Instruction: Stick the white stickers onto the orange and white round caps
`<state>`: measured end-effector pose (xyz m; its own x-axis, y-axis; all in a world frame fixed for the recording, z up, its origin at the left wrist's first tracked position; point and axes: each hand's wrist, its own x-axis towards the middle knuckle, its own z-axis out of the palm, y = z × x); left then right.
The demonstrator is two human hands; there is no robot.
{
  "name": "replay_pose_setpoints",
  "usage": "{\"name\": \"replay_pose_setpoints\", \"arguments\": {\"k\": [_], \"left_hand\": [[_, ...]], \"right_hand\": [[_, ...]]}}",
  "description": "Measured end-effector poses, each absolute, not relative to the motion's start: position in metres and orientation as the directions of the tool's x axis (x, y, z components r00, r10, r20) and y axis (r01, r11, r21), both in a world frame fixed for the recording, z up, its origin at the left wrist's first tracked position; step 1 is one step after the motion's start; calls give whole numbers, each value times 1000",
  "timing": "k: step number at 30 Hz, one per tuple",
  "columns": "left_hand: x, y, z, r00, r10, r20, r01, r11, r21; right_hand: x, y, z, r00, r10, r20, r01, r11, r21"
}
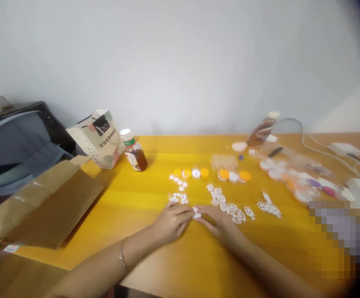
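Both my hands rest on the yellow table (155,244) and meet over one small white plastic piece (196,215). My left hand (171,221), with a thin bracelet on its wrist, pinches the piece from the left. My right hand (219,221) pinches it from the right. Just beyond the fingers lie several small white round parts (179,191) and several white lattice-shaped parts (229,205). A row of orange and white discs (191,173) lies farther back.
A brown cardboard flap (49,203) and a paper bag (97,138) stand at the left. A bottle of brown liquid (134,154) stands near the bag, a second bottle (262,130) at the back right. Plastic bags of coloured parts (304,182) and cables (322,153) crowd the right.
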<state>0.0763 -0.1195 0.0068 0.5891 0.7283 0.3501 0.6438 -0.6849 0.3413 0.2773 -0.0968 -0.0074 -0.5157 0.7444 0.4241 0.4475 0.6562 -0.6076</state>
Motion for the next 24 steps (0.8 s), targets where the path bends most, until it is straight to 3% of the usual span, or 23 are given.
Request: {"name": "replay_pose_setpoints", "arguments": {"k": [8, 16, 19, 24], "left_hand": [[75, -119, 8, 661, 652, 372, 642, -747, 169], [76, -121, 15, 767, 567, 301, 603, -797, -36], [78, -120, 15, 728, 604, 325, 634, -773, 15], [87, -115, 8, 558, 723, 407, 692, -676, 252]], "right_hand": [[277, -99, -3, -556, 690, 464, 442, 718, -538], [277, -99, -8, -585, 686, 433, 400, 708, -582], [277, -100, -10, -591, 686, 425, 391, 704, -593], [275, -100, -12, -575, 690, 439, 385, 702, -599]]}}
